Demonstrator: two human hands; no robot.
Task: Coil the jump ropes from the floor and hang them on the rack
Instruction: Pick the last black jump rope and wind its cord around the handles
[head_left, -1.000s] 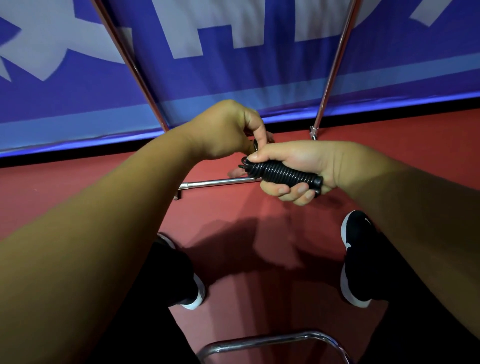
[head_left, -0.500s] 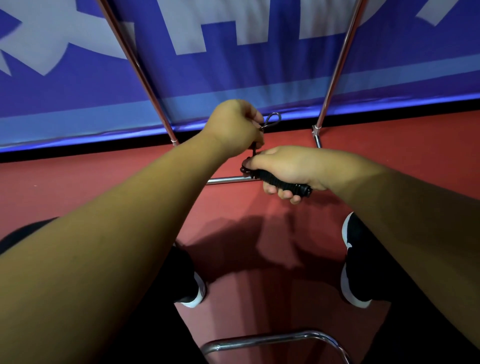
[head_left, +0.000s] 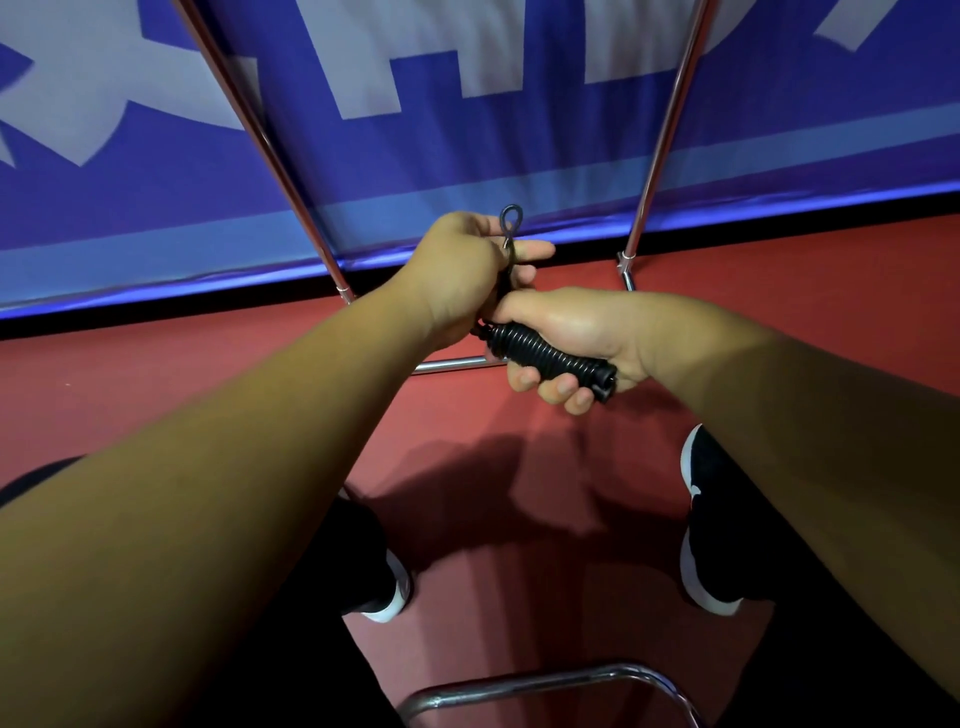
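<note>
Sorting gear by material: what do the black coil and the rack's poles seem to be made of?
The coil looks like black plastic or rubber cord, slightly glossy: soft highlights on its tight turns. The poles look like polished or chromed steel tube: bright streaks run along them.

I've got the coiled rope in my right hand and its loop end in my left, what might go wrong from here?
The coiled jump rope is kept tight only by the right hand curled round it; relaxing that grip may let the windings spring loose. The small loop is merely pinched by the left hand, so it could slip free before reaching the rack.
</note>
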